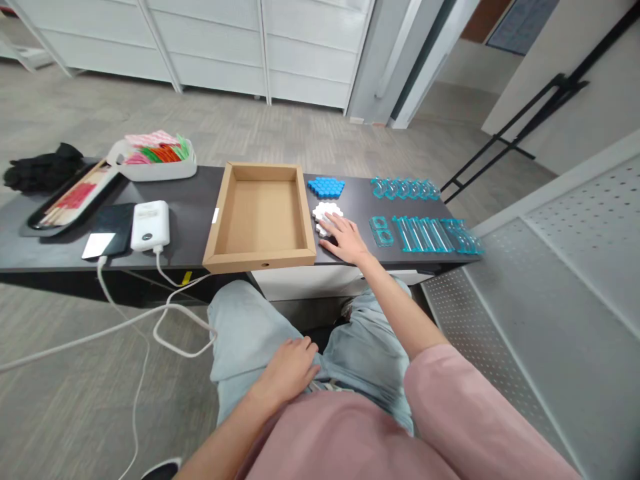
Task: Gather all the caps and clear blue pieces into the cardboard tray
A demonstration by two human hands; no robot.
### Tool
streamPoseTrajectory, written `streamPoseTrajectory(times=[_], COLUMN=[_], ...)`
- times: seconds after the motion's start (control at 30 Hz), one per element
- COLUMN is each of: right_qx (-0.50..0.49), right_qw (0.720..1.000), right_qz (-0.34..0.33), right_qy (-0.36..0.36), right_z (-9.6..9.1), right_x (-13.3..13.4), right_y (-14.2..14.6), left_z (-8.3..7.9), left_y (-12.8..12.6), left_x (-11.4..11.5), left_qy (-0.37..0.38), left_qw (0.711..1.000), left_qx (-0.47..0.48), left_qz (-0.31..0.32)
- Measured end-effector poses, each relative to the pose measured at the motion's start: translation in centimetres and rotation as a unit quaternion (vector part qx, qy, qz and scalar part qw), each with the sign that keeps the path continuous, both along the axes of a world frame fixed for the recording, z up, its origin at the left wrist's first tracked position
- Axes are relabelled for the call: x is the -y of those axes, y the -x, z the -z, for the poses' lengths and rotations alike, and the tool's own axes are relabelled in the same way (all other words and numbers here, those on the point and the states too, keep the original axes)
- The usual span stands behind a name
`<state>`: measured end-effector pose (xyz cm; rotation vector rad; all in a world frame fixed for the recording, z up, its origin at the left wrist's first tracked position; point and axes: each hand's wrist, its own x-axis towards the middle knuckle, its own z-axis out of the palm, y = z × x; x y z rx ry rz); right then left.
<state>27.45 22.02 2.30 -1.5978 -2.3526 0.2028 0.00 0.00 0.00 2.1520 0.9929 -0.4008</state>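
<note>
My right hand (346,239) reaches over the dark table (193,220), fingers stretched onto a cluster of white hexagon pieces (325,212) just right of an open cardboard box (260,219). The box holds nothing. Behind the white pieces lies a cluster of blue hexagon pieces (326,187). My left hand (290,367) rests flat on my lap, on light jeans, holding nothing.
Teal clear plastic parts (426,233) lie in rows at the table's right end, more (405,189) behind them. A white power bank (150,225) with cable, a black phone (109,228), a tray of sticks (70,200) and a white bin of coloured items (155,157) sit left.
</note>
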Motion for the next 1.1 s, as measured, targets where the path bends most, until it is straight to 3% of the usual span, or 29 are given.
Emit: streamPoseTrajectory(times=[0.27,0.4,0.57,1.1], right_qx=[-0.007,-0.029,-0.060,-0.006], right_qw=[1.000,0.999,0.992,0.999], right_qz=[-0.021,0.018,0.102,0.054], right_qy=[0.012,-0.016,-0.038,0.005], right_z=[0.3,0.6,0.9,-0.5], right_x=[2.4,3.0,2.2,-0.2], right_y=[-0.3,-0.6,-0.9,-0.2], left_z=[0.5,0.8,0.8,-0.7], left_y=[0.8,1.0,0.8,-0.1], left_x=[0.6,0.8,0.7,0.1], left_qy=[-0.026,-0.026,-0.022,-0.032], left_qw=[0.998,0.997,0.998,0.999], left_qx=[0.048,0.069,0.054,0.002], left_qz=[-0.017,-0.033,-0.022,0.027])
